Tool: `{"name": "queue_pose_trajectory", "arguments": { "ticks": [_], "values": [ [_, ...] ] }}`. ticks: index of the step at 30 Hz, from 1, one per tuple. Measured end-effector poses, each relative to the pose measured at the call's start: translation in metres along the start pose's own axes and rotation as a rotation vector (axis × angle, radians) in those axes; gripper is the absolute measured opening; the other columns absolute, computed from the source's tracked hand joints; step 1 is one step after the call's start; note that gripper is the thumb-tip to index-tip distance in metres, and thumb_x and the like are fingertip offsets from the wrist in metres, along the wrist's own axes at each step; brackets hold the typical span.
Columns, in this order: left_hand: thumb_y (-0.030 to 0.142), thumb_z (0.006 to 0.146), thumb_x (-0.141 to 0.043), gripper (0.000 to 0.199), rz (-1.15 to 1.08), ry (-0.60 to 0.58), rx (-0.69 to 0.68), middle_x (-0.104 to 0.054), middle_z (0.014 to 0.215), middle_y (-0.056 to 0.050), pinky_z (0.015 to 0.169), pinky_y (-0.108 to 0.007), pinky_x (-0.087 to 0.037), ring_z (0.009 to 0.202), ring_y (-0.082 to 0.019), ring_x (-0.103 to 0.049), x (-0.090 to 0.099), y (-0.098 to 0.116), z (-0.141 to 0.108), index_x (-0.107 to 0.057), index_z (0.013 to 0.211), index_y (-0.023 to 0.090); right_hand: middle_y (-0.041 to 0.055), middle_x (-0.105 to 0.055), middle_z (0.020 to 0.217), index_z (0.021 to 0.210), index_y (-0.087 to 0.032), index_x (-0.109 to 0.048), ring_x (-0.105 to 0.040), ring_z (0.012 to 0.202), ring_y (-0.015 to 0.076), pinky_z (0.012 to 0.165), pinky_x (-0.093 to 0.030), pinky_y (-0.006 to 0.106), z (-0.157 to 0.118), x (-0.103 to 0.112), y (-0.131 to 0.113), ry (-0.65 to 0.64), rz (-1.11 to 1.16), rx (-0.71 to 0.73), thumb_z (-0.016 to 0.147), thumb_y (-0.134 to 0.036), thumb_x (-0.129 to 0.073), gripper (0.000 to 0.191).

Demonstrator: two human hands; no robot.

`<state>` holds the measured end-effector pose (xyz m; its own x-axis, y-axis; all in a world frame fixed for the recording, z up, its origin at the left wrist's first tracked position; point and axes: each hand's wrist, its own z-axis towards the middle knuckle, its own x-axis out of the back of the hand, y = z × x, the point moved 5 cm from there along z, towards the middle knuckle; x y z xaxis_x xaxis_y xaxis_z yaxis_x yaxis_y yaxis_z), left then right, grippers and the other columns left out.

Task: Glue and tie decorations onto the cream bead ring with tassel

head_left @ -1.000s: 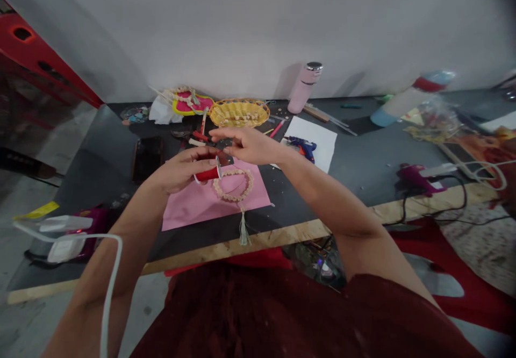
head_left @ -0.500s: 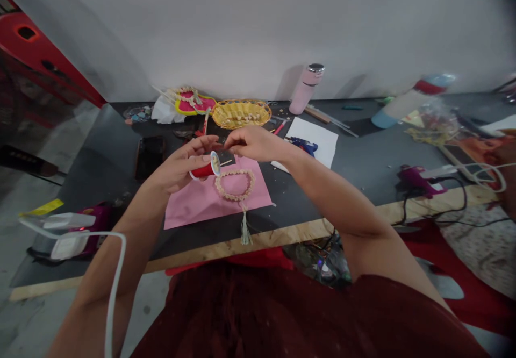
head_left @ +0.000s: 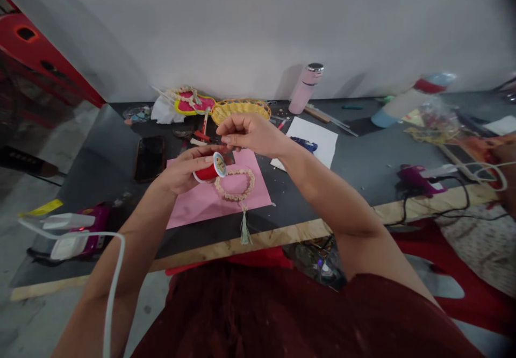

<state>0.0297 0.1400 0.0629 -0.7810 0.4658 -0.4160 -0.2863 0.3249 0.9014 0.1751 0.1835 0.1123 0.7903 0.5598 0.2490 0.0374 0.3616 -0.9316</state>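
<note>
My left hand [head_left: 183, 169] grips a spool of red thread [head_left: 208, 172], its white end turned toward the right. Just beyond it, my right hand [head_left: 245, 135] is closed in a pinch above the table; whatever sits between its fingertips is too fine to make out. Below both hands lies a sheet of pink paper [head_left: 193, 210]. A pale beaded loop [head_left: 242, 195] rests on the paper, and its light green tassel [head_left: 245, 231] hangs down over the dark table toward the front edge.
Behind my hands are a yellow basket [head_left: 226, 112], red-handled pliers [head_left: 203, 135] and a pink bottle [head_left: 306, 89]. A phone [head_left: 150, 158] lies to the left. White paper [head_left: 324, 148] bears a blue tool [head_left: 304, 143]. Purple power boxes [head_left: 423, 179] with cables stand at both sides.
My right hand has risen slightly and its fingers have curled more. The left hand with the spool has shifted a little to the right, now overlapping the loop's left side.
</note>
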Motion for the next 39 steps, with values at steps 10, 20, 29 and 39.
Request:
{"name": "queue_pose_trajectory", "arguments": {
  "ticks": [10, 20, 29, 39],
  "values": [
    [0.035, 0.073, -0.082, 0.041, 0.290, 0.156, -0.116, -0.074, 0.101, -0.008, 0.067, -0.023, -0.051, 0.084, -0.017, -0.067, 0.007, 0.014, -0.002, -0.074, 0.110, 0.018, -0.0016, -0.065, 0.079, 0.088, -0.018, -0.067, -0.055, 0.072, 0.0103, 0.069, -0.045, 0.025, 0.000, 0.011, 0.001, 0.051, -0.331, 0.088, 0.082, -0.016, -0.063, 0.008],
    [0.040, 0.072, -0.083, 0.035, 0.339, 0.262, -0.135, -0.073, 0.101, -0.004, 0.073, -0.024, -0.051, 0.084, -0.017, -0.065, 0.012, 0.001, -0.011, -0.076, 0.101, 0.022, 0.0022, -0.067, 0.091, 0.106, -0.018, -0.062, -0.058, 0.074, 0.0111, 0.069, -0.049, 0.025, -0.049, 0.005, 0.017, 0.219, -0.227, -0.039, 0.088, -0.027, -0.059, 0.020],
    [0.042, 0.070, -0.082, 0.033, 0.038, 0.287, -0.012, -0.074, 0.099, -0.007, 0.060, -0.024, -0.052, 0.078, -0.018, -0.066, 0.033, -0.043, -0.022, -0.076, 0.097, 0.024, 0.0069, -0.070, 0.096, 0.109, -0.027, -0.065, -0.067, 0.083, 0.0199, 0.075, -0.055, 0.035, -0.112, 0.004, 0.067, 0.504, -0.399, -0.037, 0.093, -0.030, -0.053, 0.021],
    [0.046, 0.067, -0.082, 0.039, -0.112, 0.239, 0.035, -0.073, 0.101, -0.010, 0.069, -0.030, -0.055, 0.085, -0.023, -0.067, 0.042, -0.058, -0.017, -0.076, 0.099, 0.024, 0.0069, -0.070, 0.100, 0.114, -0.034, -0.063, -0.067, 0.091, 0.0241, 0.080, -0.057, 0.042, -0.112, -0.010, 0.086, 0.414, -0.341, -0.001, 0.091, -0.022, -0.052, 0.029]
  ]
}}
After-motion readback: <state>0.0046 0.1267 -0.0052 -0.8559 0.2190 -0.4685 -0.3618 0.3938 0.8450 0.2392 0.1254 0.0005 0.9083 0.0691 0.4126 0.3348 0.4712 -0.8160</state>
